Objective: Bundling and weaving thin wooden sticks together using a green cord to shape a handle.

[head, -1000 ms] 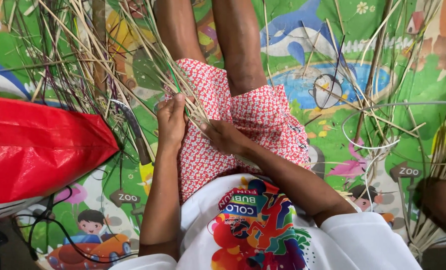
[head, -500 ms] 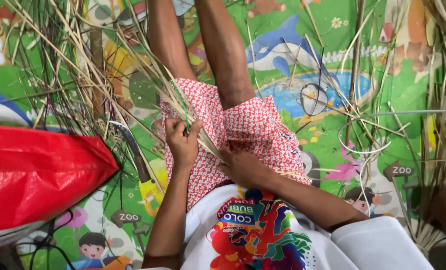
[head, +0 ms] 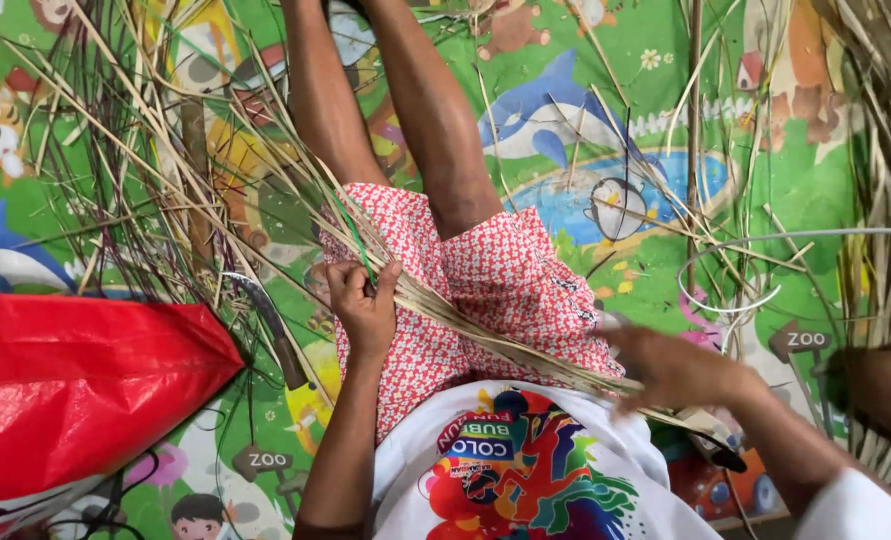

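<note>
I sit on a play mat with my legs stretched out, in red patterned shorts [head: 485, 290]. My left hand [head: 363, 305] is closed around a bundle of dry pale leaf strips [head: 485, 335] that crosses my lap. My right hand [head: 670, 368], blurred by motion, is closed over the same bundle further right, by my right hip. Under its wrist lies a pale, dark-tipped object [head: 715, 445]; I cannot tell whether the hand holds it. The strips fan out upward and leftward past my left hand.
A curved knife [head: 270, 325] lies on the mat [head: 605, 120] beside my left thigh. A red plastic sack [head: 75, 390] fills the lower left. Loose dry strips [head: 135, 170] cover the upper left, more stalks [head: 885, 170] the right edge. Another person's arm [head: 880, 385] shows at right.
My right hand slid from the middle of my lap out to the right along the strips. My left hand kept its grip near my left thigh. The view moved closer.
</note>
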